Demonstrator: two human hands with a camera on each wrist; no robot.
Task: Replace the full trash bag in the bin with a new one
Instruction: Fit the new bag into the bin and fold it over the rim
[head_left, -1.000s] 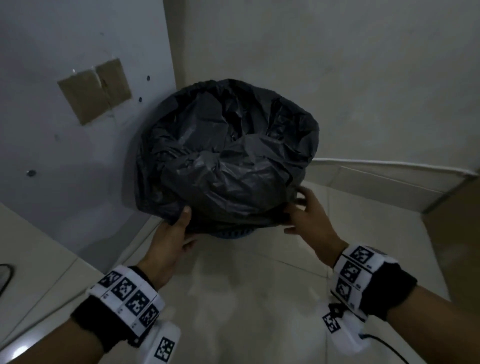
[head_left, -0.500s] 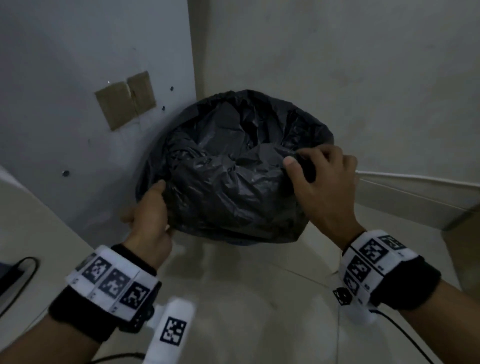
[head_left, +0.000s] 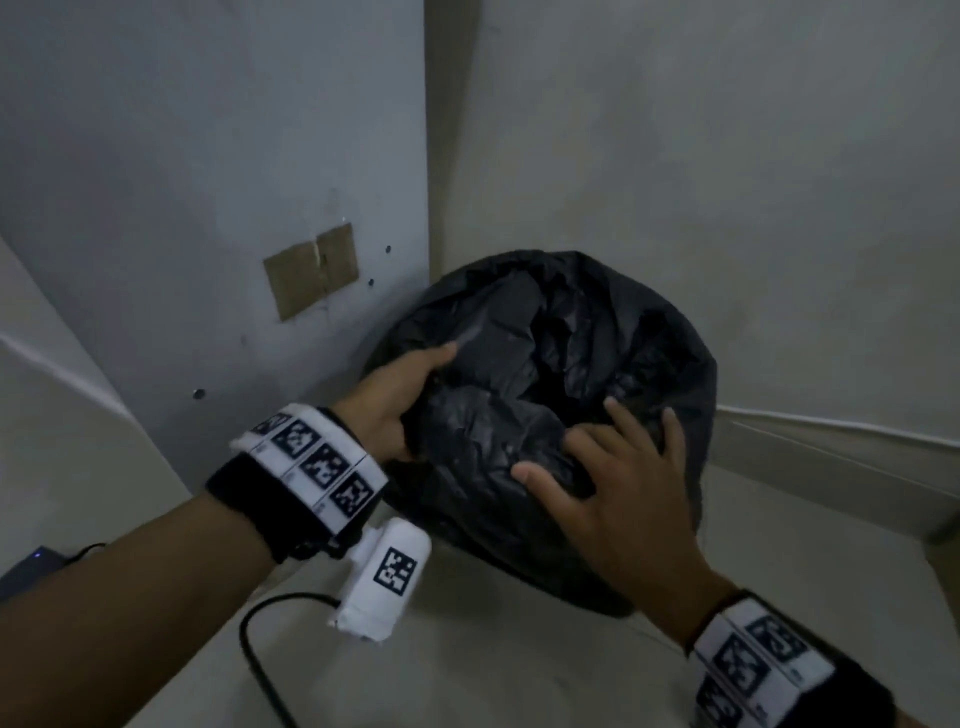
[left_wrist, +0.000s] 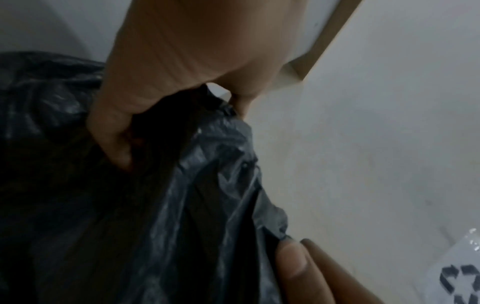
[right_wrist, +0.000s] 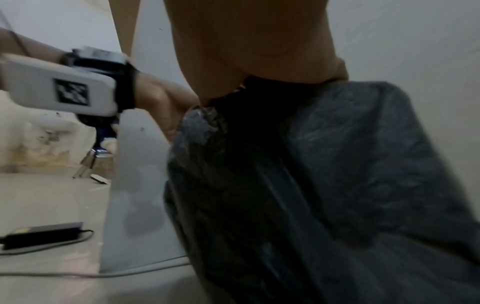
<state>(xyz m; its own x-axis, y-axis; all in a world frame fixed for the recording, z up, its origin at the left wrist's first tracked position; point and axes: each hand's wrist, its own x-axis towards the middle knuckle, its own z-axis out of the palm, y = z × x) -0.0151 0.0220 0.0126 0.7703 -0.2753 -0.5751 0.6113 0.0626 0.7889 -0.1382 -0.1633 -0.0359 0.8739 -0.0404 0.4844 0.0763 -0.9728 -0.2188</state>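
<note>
Head view shows the left hand (head_left: 400, 392) clamped on a fold of the black trash bag (head_left: 597, 332) at the bag's nine o'clock edge, thumb on top and fingers curled under the plastic. At five o'clock on the bag, the right hand (head_left: 618, 483) lies with fingers spread across the crumpled top, gripping nothing. The bag sits in a room corner, grey panel (head_left: 208, 182) at nine o'clock, pale wall (head_left: 727, 156) at twelve. A black cable (head_left: 254, 644) trails over the floor (head_left: 493, 649) at seven o'clock.
</note>
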